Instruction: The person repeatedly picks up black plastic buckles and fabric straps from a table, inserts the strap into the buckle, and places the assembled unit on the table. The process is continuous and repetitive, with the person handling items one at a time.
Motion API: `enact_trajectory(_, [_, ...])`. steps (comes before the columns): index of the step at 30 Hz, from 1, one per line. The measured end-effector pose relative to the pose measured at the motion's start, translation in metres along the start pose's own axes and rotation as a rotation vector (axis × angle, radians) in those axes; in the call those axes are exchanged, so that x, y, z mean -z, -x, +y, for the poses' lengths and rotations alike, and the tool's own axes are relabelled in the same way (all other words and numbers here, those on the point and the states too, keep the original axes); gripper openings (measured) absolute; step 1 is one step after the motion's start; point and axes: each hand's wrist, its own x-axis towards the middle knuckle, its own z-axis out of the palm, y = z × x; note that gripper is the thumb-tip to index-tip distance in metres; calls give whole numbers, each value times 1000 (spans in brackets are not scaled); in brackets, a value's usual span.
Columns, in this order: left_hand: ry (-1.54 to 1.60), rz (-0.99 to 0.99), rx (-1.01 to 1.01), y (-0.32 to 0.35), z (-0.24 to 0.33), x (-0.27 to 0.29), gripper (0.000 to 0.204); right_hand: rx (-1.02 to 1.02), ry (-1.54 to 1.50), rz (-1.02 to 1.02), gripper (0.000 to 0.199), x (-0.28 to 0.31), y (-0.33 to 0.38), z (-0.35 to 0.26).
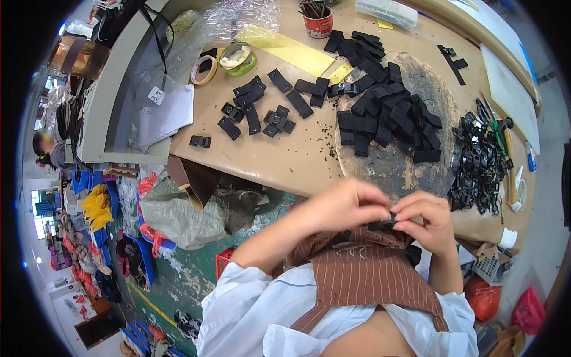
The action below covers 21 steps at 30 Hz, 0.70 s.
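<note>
In front of my apron, my left hand (357, 205) and my right hand (425, 219) meet with fingertips pinched around a small black part (382, 225). Fingers cover most of it, so its exact kind does not show. The left hand is slightly smeared by motion. Just beyond the hands, a heap of short black strap pieces (395, 113) lies on a worn round board (380, 175). To the right of the board is a pile of shiny black buckles (476, 160). Several strap pieces with buckles (278, 121) are scattered to the left.
A tape roll (204, 70), a green-rimmed tub (237, 58) and a red can of tools (317, 22) stand toward the back. A hammer (510, 152) lies at the right. Yellow sheets (291, 50) rest on the brown table (250, 154). A plastic-wrapped bundle (184, 208) sits below its edge.
</note>
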Motion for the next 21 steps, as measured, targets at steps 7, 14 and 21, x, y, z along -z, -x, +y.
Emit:
enact_trajectory(7, [-1487,768,-315,-53,1,153,35,-115,-651,144,31,2,20,7])
enact_trajectory(14, [-997,872,-221,-37,16,121,27,-176,-449,151,36,8,26,11])
enact_trajectory(21, [345,478,-47,-17,26,0,17,213,-529,111,25,1,-7,-14])
